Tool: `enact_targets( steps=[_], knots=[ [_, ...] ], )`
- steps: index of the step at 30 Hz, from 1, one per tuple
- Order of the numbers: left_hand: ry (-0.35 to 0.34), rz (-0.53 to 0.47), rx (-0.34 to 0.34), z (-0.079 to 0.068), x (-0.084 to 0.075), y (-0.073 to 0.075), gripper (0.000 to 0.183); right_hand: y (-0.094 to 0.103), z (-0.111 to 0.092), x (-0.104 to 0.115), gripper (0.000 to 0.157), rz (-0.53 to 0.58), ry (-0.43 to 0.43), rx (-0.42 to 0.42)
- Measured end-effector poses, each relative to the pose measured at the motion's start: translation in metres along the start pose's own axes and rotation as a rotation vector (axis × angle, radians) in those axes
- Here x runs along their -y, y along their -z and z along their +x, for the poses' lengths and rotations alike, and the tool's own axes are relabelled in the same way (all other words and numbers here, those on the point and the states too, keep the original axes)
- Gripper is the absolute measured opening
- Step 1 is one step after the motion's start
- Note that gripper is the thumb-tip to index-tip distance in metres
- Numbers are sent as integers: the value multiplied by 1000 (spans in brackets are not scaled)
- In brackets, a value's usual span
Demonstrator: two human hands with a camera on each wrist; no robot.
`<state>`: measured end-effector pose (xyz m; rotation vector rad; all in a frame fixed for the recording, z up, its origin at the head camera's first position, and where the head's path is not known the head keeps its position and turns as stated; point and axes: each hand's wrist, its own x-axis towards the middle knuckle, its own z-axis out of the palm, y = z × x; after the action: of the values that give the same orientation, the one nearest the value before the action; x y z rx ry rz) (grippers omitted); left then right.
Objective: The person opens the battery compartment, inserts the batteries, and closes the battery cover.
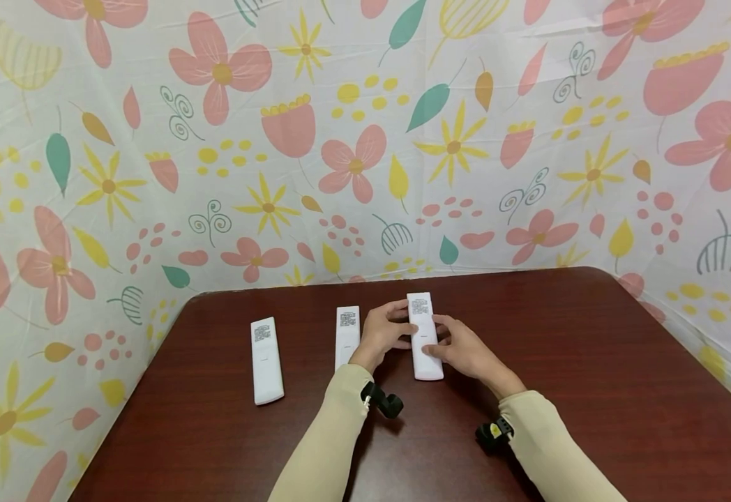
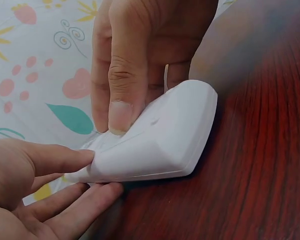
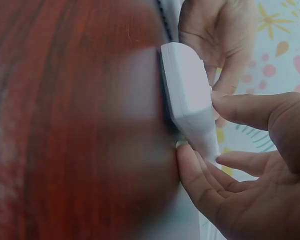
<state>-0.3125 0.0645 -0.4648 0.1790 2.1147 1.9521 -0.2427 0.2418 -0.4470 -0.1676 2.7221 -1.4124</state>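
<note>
A white remote control (image 1: 425,335) lies face down between both hands, a printed label at its far end. My left hand (image 1: 383,330) grips its left edge, thumb on the back and fingers along the underside in the left wrist view. From the other side, my right hand (image 1: 468,350) pinches the right edge, its thumb pressing on the back. In the left wrist view the near end of the remote (image 2: 170,137) is close over the table. The right wrist view shows the right fingertips (image 3: 187,157) low beside the casing.
Two more white remotes lie label-up on the dark red-brown table (image 1: 202,432): one (image 1: 267,362) at far left, another (image 1: 347,341) partly behind the left wrist. A floral-print cloth (image 1: 365,139) hangs behind the table's back edge. Black wrist straps (image 1: 381,401) sit over both beige sleeves.
</note>
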Motion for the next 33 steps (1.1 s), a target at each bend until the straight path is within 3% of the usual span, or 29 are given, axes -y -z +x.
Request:
enact_targets(
  steps=[12, 26, 33],
  knots=[
    [7, 24, -15, -1, 1, -1, 57, 1, 0, -2, 63, -61, 4, -2],
    [5, 26, -32, -2, 4, 3, 55, -2, 3, -5, 59, -58, 11, 4],
    [-32, 61, 7, -3, 0, 9, 55, -6, 3, -5, 56, -90, 3, -15]
  ],
)
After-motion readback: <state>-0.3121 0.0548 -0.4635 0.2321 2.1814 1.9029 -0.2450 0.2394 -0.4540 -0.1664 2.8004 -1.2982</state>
